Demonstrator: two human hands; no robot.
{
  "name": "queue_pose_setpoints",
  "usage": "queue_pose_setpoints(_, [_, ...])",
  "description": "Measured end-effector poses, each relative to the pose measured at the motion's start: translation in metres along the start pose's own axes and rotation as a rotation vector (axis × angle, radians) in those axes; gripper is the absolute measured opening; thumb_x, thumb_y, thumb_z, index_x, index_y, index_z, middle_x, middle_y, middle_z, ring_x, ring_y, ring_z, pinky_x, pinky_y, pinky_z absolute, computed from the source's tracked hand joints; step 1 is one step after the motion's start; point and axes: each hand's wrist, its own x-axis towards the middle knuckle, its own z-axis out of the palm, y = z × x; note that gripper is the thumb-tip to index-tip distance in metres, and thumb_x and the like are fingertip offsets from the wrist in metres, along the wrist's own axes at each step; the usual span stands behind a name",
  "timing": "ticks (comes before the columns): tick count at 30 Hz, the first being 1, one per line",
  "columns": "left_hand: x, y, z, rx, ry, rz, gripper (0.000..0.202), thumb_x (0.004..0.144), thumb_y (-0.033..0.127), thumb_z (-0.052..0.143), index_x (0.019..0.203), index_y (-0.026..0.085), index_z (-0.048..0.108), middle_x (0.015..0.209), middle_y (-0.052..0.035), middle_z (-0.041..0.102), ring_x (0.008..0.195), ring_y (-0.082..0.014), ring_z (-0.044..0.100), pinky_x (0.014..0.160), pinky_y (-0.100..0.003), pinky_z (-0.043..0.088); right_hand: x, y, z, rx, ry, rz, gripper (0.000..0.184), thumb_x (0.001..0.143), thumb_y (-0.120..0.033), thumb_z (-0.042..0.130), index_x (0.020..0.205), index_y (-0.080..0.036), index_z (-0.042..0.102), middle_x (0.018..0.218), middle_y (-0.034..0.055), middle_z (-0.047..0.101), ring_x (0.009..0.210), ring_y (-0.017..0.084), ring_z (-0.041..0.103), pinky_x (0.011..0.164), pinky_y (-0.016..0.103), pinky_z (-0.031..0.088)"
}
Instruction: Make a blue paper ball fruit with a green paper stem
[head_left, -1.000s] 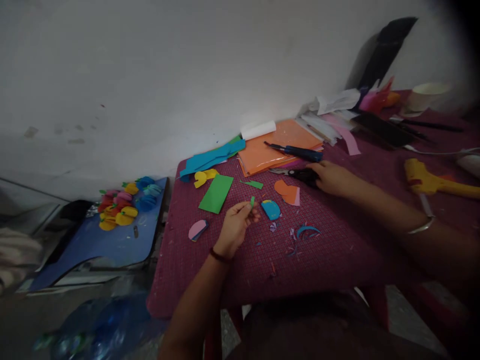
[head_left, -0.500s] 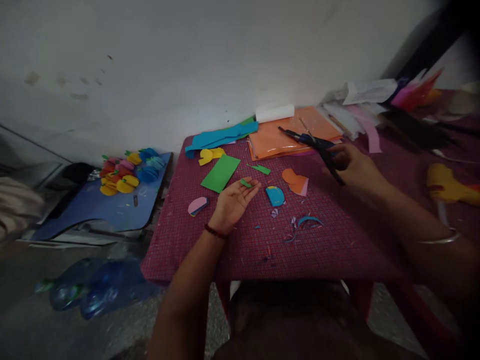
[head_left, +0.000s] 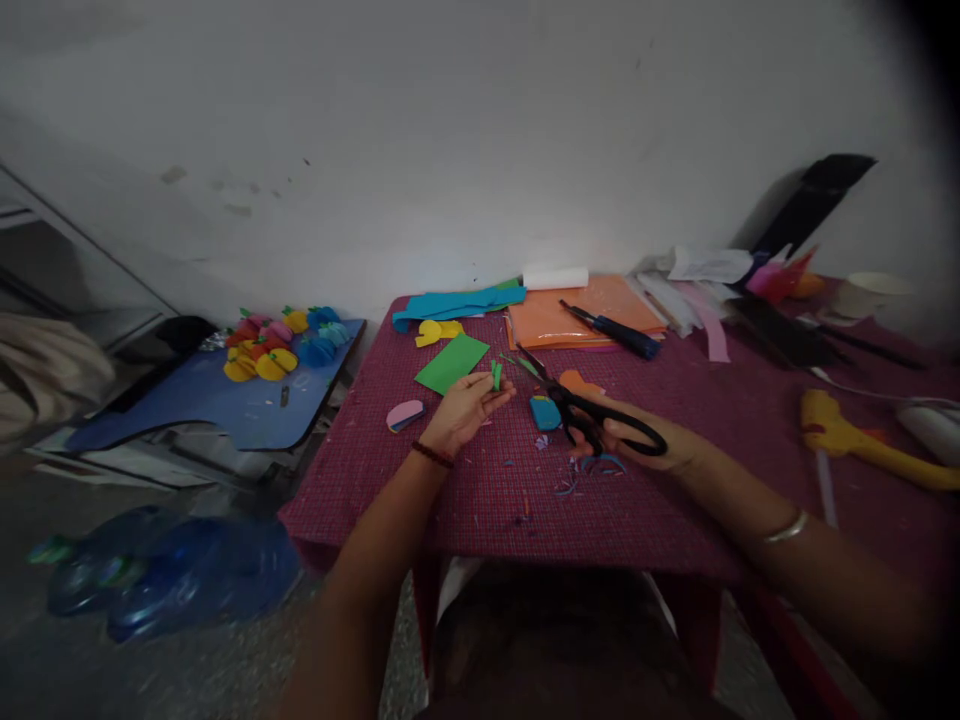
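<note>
My left hand (head_left: 466, 412) pinches a small green paper piece (head_left: 496, 375) between thumb and fingers. My right hand (head_left: 637, 437) grips black-handled scissors (head_left: 574, 400), whose blades point toward that piece without touching it. Just behind my left hand lies a green paper sheet (head_left: 452, 363). A narrow green scrap (head_left: 517, 365) is partly covered by the scissor tips. Under and beside the scissors are a blue cut piece (head_left: 545, 413) and orange cut pieces (head_left: 581, 383), partly hidden. Left of my left hand rests a small stack with a pink top (head_left: 406, 414).
Blue strips (head_left: 457, 303), yellow pieces (head_left: 439, 332), an orange packet (head_left: 600, 295) and a dark-handled tool (head_left: 615, 330) lie along the back. A yellow glue gun (head_left: 832, 425) is at right. Paper fruit shapes (head_left: 276, 362) sit on a blue board (head_left: 247, 415); large bottles (head_left: 202, 570) lie on the floor.
My right hand has brought the scissors from the back right down toward my left hand. The green piece, flat on my left fingers before, is now held upright. The view has shifted.
</note>
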Motion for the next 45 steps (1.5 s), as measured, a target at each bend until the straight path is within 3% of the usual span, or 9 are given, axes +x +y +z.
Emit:
queue_pose_setpoints(3, [-0.001,0.003,0.000,-0.009,-0.054,-0.006,0.009,0.080,0.018,0.066,0.078,0.010,0.064,0.080,-0.0075,0.070,0.079,-0.0149,0.069,0.084,-0.028,0.054,-0.002,0.004,0.000,0.153,-0.021,0.014,0.057,0.085,-0.050,0.058,0.132,-0.020,0.048,0.086,0.0044,0.056,0.069,0.013,0.054,0.069,0.032,0.051])
queue_pose_setpoints(6, [-0.002,0.004,-0.002,-0.014,-0.086,-0.004,0.011,0.081,0.021,0.067,0.079,0.011,0.064,0.081,-0.0075,0.070,0.078,-0.0146,0.069,0.079,-0.025,0.054,-0.004,-0.003,0.004,0.131,-0.020,0.060,0.056,0.081,-0.050,0.063,0.127,-0.019,0.053,0.085,0.0047,0.058,0.067,0.013,0.054,0.067,0.031,0.052])
queue_pose_setpoints(10, [-0.003,0.003,-0.004,-0.012,-0.111,-0.011,0.010,0.080,0.021,0.067,0.080,0.012,0.065,0.081,-0.0062,0.071,0.078,-0.0145,0.070,0.074,-0.022,0.054,-0.004,-0.010,0.007,0.095,-0.036,0.090,0.058,0.080,-0.049,0.065,0.129,-0.020,0.053,0.084,0.0043,0.059,0.067,0.012,0.055,0.068,0.029,0.052])
queue_pose_setpoints(16, [-0.004,0.002,-0.004,0.011,-0.171,-0.001,0.014,0.076,0.023,0.071,0.077,0.011,0.063,0.080,-0.0070,0.071,0.078,-0.0157,0.070,0.074,-0.022,0.054,-0.003,0.008,-0.001,0.174,-0.042,0.099,0.062,0.084,-0.048,0.060,0.137,-0.021,0.044,0.088,0.0051,0.060,0.070,0.013,0.057,0.069,0.029,0.052])
queue_pose_setpoints(22, [-0.004,0.003,-0.001,0.011,-0.114,0.007,0.009,0.074,0.016,0.070,0.073,0.012,0.062,0.077,-0.0052,0.070,0.076,-0.0149,0.069,0.080,-0.027,0.055,-0.007,0.006,-0.002,0.161,-0.026,0.100,0.070,0.082,-0.052,0.061,0.140,-0.018,0.041,0.087,0.0061,0.059,0.068,0.014,0.055,0.072,0.034,0.051])
queue_pose_setpoints(26, [-0.004,0.003,0.000,0.010,-0.047,-0.002,0.007,0.075,0.015,0.070,0.077,0.012,0.065,0.080,-0.0042,0.070,0.075,-0.0121,0.068,0.074,-0.023,0.054,-0.008,0.000,-0.002,0.038,-0.108,0.067,0.066,0.085,-0.051,0.058,0.141,-0.021,0.040,0.090,0.0066,0.060,0.073,0.014,0.058,0.065,0.027,0.048])
queue_pose_setpoints(31, [-0.002,0.005,-0.004,0.157,-0.070,-0.013,0.017,0.073,0.024,0.074,0.080,0.010,0.067,0.081,-0.0076,0.070,0.073,-0.0138,0.068,0.068,-0.022,0.054,-0.004,-0.004,-0.001,-0.086,-0.194,0.050,0.064,0.088,-0.050,0.054,0.142,-0.020,0.038,0.091,0.0066,0.059,0.075,0.013,0.058,0.059,0.022,0.045])
queue_pose_setpoints(39, [-0.003,0.013,-0.015,0.274,-0.155,-0.122,0.028,0.061,0.028,0.084,0.076,0.009,0.068,0.080,-0.0089,0.070,0.069,-0.0153,0.068,0.069,-0.027,0.056,-0.003,-0.008,0.000,-0.145,-0.220,0.009,0.063,0.089,-0.049,0.053,0.141,-0.017,0.038,0.089,0.0059,0.059,0.072,0.012,0.057,0.061,0.022,0.046])
queue_pose_setpoints(45, [-0.002,0.013,-0.019,0.320,-0.169,-0.129,0.026,0.066,0.030,0.080,0.075,0.010,0.068,0.081,-0.0084,0.069,0.069,-0.0132,0.066,0.066,-0.025,0.055,-0.002,-0.013,0.003,-0.234,-0.213,0.060,0.060,0.089,-0.049,0.054,0.138,-0.016,0.043,0.086,0.0053,0.059,0.071,0.012,0.057,0.060,0.022,0.047])
